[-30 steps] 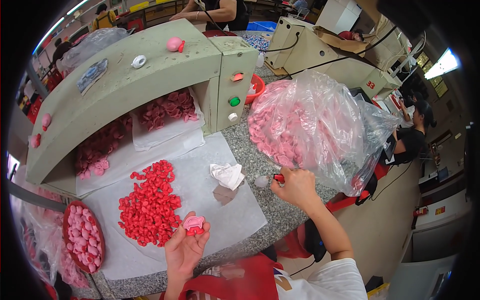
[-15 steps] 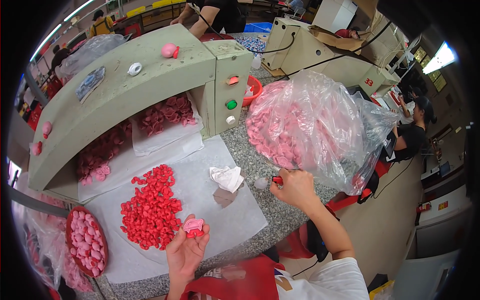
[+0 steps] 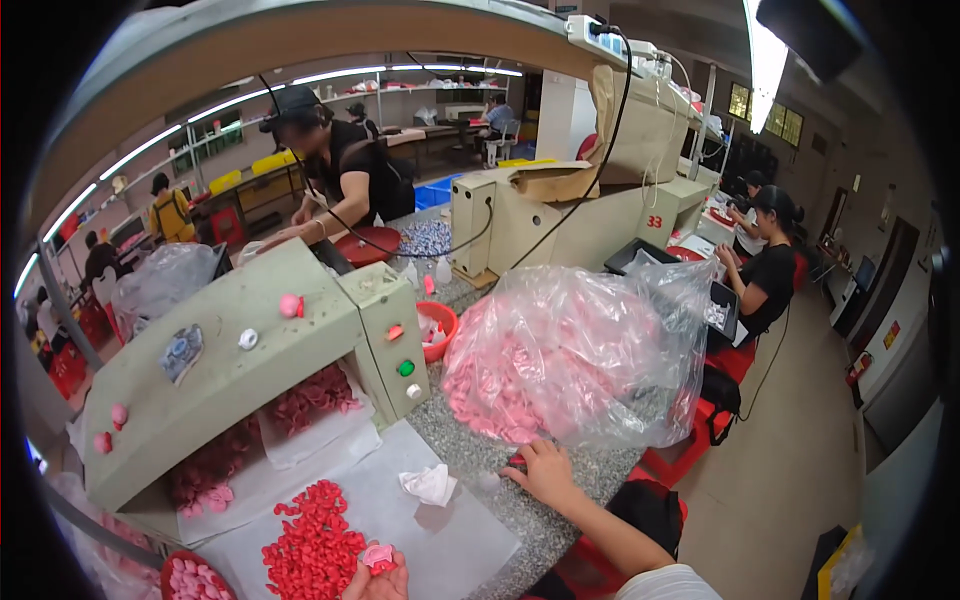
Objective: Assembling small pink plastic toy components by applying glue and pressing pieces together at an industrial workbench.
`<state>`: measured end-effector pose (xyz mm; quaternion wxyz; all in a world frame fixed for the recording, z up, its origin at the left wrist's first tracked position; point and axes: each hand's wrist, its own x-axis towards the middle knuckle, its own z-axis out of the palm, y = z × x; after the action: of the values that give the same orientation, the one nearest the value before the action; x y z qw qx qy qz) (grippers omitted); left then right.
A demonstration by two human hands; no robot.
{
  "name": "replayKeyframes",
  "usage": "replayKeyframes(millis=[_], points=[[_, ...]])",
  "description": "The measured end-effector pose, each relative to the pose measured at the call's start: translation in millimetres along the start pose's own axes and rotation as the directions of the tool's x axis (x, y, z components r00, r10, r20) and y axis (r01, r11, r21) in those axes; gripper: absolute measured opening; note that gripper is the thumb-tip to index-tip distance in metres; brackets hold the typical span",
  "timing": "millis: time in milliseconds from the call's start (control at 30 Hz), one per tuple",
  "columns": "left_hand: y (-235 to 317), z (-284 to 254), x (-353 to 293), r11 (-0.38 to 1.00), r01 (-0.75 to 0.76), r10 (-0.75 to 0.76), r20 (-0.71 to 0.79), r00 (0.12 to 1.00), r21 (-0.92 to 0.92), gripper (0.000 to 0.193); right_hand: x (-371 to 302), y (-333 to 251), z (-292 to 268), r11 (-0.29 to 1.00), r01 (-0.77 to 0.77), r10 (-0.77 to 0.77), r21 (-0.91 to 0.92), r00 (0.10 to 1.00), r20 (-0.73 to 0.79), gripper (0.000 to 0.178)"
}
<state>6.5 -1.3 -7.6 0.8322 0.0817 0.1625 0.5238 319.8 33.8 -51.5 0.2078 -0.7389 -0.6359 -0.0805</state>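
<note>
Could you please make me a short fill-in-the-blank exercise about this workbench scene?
The left hand holds a small piece coloured red and ____.
The pile of small parts on the white sheet is coloured ____.
On the machine, the button between the orange button and the white button is ____.
The right hand is close to the large bag, which is made of clear ____.

Missing words: pink; red; green; plastic.

Speckled grey worktop (image 3: 600, 472) is bearing a white sheet (image 3: 430, 545), an arched grey-green machine (image 3: 230, 350), a clear bag of pink pieces (image 3: 600, 350), a red bowl (image 3: 446, 346) is sitting between machine and bag
</note>
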Motion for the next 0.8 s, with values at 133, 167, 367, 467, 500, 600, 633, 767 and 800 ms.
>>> replayKeyframes(millis=[133, 167, 367, 467, 500, 600, 633, 767, 800], points=[[8.5, 19.6, -10.6, 0.994, -0.108, 0.108, 0.028, 0.994, -0.003, 0.024, 2.9, -18.6, -2.1, 0.99, 0.133, -0.123, 0.043, 0.974, -0.189, 0.034], [11.3, 20.9, -15.8, 0.992, -0.126, 0.126, -0.007, 0.992, -0.003, 0.024, 1.5, -26.9, 0.4, 0.955, 0.121, -0.087, 0.271, 0.987, -0.137, 0.036], [-22.1, -0.7, -19.2, 0.974, -0.224, 0.224, 0.041, 0.974, -0.021, 0.022, -14.2, -5.7, 26.6, 0.847, 0.052, -0.019, 0.53, 0.997, -0.069, 0.038], [-17.7, 16.3, -47.9, 0.883, -0.453, 0.452, 0.035, 0.891, 0.121, 0.025, -9.1, -36.5, 37.0, 0.841, 0.011, 0.0, 0.54, 1.0, -0.02, 0.038], [-27.8, 45.4, -64.0, 0.866, -0.481, 0.498, -0.149, 0.854, 0.134, 0.026, -10.2, -33.6, 37.3, 0.837, -0.01, -0.037, 0.547, 0.997, 0.075, 0.037], [-32.9, 13.3, -68.1, 0.95, -0.313, 0.31, -0.14, 0.94, 0.0, 0.026, -16.9, -27.9, 20.8, 0.813, -0.038, 0.044, 0.581, 0.999, 0.003, 0.034], [-35.6, 13.6, -65.4, 0.942, -0.324, 0.333, -0.13, 0.934, 0.087, 0.025, -17.0, -23.9, 7.5, 0.826, -0.044, 0.025, 0.561, 0.999, 0.041, 0.035], [-44.2, 18.7, -72.0, 0.929, -0.336, 0.339, 0.003, 0.941, 0.155, 0.024, -32.5, -20.5, -7.0, 0.789, -0.173, 0.151, 0.59, 0.985, 0.088, 0.033], [-39.6, 7.4, -71.6, 0.964, -0.251, 0.25, 0.021, 0.968, 0.084, 0.023, -39.4, -22.0, -7.1, 0.783, -0.221, 0.214, 0.581, 0.973, 0.081, 0.033]])
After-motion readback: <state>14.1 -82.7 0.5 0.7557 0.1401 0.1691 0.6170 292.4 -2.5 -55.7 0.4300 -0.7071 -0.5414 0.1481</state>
